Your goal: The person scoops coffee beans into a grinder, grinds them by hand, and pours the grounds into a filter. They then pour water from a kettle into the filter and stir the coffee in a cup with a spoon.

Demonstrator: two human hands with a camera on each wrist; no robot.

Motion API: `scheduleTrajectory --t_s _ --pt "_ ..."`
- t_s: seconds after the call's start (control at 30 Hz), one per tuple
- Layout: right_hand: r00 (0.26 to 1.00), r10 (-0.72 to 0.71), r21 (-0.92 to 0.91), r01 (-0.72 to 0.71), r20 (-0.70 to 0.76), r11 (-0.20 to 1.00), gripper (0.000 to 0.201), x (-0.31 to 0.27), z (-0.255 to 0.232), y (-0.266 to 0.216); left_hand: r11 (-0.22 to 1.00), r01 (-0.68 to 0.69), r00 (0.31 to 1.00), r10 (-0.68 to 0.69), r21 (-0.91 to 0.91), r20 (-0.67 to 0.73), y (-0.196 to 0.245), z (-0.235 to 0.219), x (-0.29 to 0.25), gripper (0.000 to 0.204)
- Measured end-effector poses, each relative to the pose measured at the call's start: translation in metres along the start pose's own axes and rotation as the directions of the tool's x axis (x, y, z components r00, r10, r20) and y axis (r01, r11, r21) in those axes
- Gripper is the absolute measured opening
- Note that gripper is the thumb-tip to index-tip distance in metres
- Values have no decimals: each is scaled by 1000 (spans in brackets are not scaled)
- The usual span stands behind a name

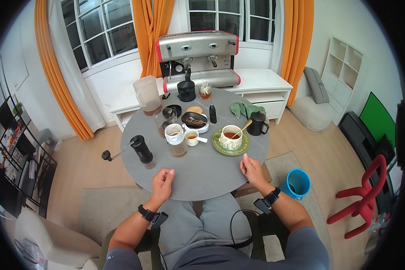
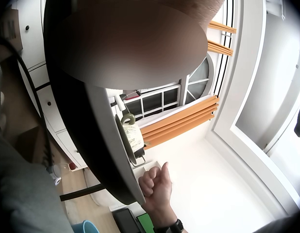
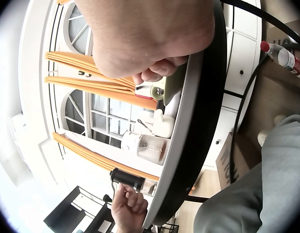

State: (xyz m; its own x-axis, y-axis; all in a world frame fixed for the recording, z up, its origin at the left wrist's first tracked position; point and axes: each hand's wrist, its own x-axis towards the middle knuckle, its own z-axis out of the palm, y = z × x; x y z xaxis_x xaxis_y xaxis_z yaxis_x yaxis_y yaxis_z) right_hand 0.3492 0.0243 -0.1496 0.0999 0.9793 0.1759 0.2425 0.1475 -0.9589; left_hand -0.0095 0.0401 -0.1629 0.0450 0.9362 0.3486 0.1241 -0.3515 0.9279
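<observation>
My left hand (image 1: 163,182) rests at the near left edge of the grey round table (image 1: 198,180), fingers curled in and thumb on top, holding nothing. Nearest to it stands a black hand coffee grinder (image 1: 141,149) with a crank. My right hand (image 1: 252,170) rests at the near right edge, likewise curled and empty, its thumb up in the left wrist view. Just beyond it, a patterned cup (image 1: 231,143) of reddish-brown liquid holds a gold spoon (image 1: 242,129) on a green saucer (image 1: 219,147). Between the hands, farther back, are a ribbed glass server (image 1: 177,148) and a small white cup (image 1: 191,139).
A black pitcher (image 1: 258,124), green cloth (image 1: 244,109), black dish of beans (image 1: 194,119), clear glass jug (image 1: 163,122), frother (image 1: 213,113) and tall plastic pitcher (image 1: 146,92) stand farther back. Behind is an espresso machine (image 1: 198,49). A blue bucket (image 1: 298,182) stands at right.
</observation>
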Motion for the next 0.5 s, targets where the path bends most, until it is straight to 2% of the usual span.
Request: scheduleTrajectory --t_s 0.5 --pt "1000 -6 15 6 2 1000 58 2 0 5 999 -22 999 23 41 -24 1 2 0 27"
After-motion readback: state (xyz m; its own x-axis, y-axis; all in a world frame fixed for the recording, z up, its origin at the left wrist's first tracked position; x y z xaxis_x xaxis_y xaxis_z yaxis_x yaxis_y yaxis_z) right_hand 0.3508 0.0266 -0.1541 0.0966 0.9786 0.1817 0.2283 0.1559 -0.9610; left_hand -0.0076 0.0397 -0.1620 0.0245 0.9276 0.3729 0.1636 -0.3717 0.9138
